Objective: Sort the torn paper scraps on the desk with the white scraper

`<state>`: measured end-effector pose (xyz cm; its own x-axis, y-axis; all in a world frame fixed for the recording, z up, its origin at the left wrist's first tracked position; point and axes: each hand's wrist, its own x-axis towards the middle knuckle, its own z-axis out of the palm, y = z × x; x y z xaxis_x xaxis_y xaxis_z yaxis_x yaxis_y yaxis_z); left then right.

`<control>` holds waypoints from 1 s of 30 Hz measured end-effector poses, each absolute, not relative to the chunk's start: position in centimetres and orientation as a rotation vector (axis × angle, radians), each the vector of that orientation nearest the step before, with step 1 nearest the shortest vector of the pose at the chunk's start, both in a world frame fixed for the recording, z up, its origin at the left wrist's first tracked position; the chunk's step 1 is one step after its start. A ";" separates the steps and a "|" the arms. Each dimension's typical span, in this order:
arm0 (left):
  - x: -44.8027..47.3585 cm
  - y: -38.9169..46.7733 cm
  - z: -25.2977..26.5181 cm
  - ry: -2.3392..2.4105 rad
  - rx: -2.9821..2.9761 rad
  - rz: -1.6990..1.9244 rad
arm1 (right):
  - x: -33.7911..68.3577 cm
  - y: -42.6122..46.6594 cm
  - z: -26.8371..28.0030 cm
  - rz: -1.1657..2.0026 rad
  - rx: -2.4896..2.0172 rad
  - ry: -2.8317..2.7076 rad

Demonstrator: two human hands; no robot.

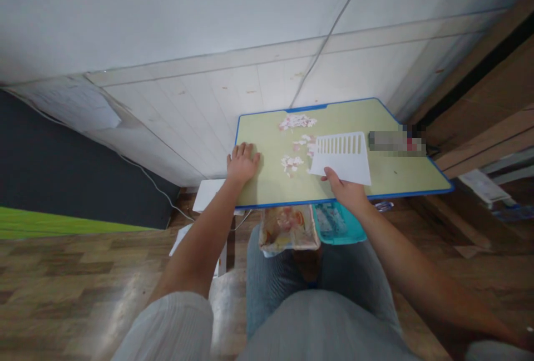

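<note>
My right hand (347,189) grips the near edge of a flat white sheet (342,167) with a row of slots cut along its far part. The thumb lies on top of it. Its left edge meets a loose group of small white and pinkish pieces (303,142). A larger pile of such pieces (298,122) lies at the back of the table (267,183), and a smaller heap (291,163) lies nearer to me. At the table's left end my left hand (243,163) rests flat on the top, fingers spread, holding nothing.
Below the table's front edge are a lined container (308,238) with scraps inside and a teal basket (354,233). A blurred-out object (392,143) lies at the table's right. The wall (233,91) stands behind, with a cable (329,33) running down it.
</note>
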<state>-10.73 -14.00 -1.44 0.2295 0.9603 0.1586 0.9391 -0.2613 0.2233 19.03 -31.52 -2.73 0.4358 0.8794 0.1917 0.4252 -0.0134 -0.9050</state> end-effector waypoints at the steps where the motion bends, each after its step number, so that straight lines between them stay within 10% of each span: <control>1: -11.1 -14.9 -1.6 1.861 2.407 0.415 | 19.2 -31.8 -2.8 0.534 -1.625 -1.159; 30: -14.3 -18.0 -4.6 1.642 2.475 0.868 | 24.0 -35.0 -2.2 0.860 -1.623 -0.985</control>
<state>-14.32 -17.98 -4.62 0.2800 0.8615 0.4237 0.8352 -0.4362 0.3350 24.00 -34.98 -2.23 0.4130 0.9083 -0.0673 0.1894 -0.1579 -0.9691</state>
